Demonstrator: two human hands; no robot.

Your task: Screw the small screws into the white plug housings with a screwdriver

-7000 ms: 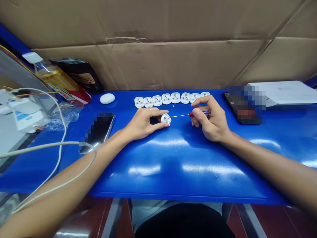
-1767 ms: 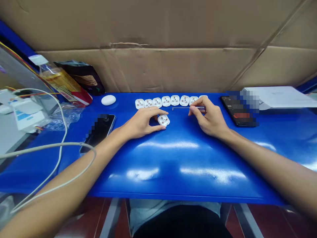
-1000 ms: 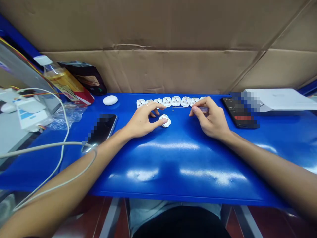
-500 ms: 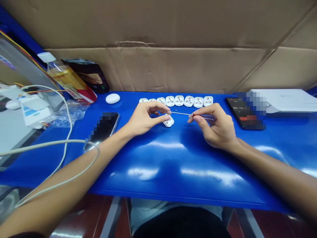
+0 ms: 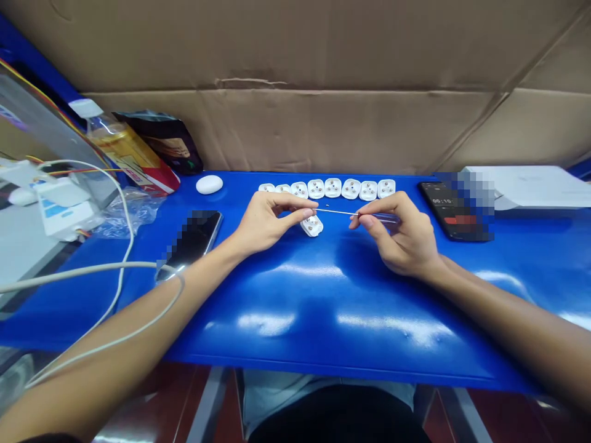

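Note:
My left hand point(image 5: 265, 219) pinches thumb and forefinger just above a white plug half point(image 5: 312, 226) that rests on the blue table point(image 5: 323, 289); what the fingertips hold is too small to name. My right hand point(image 5: 402, 237) grips a thin screwdriver point(image 5: 339, 212) by its clear handle, the metal shaft pointing left toward my left fingertips. A tiny screw point(image 5: 327, 205) lies on the table just behind the shaft. A row of several white plug halves point(image 5: 332, 187) lines the back of the table.
A dark phone point(image 5: 190, 241) lies left of my left hand, another phone point(image 5: 450, 206) to the right. A white oval case point(image 5: 209, 184), snack bags point(image 5: 138, 161), a white cable point(image 5: 106, 271) and a white box point(image 5: 530, 184) sit around. Cardboard point(image 5: 323, 92) walls the back.
My right hand lifted the screwdriver from beside the row and brought its tip to my left fingertips. My left hand left the plug half on the table and pinched at the tip.

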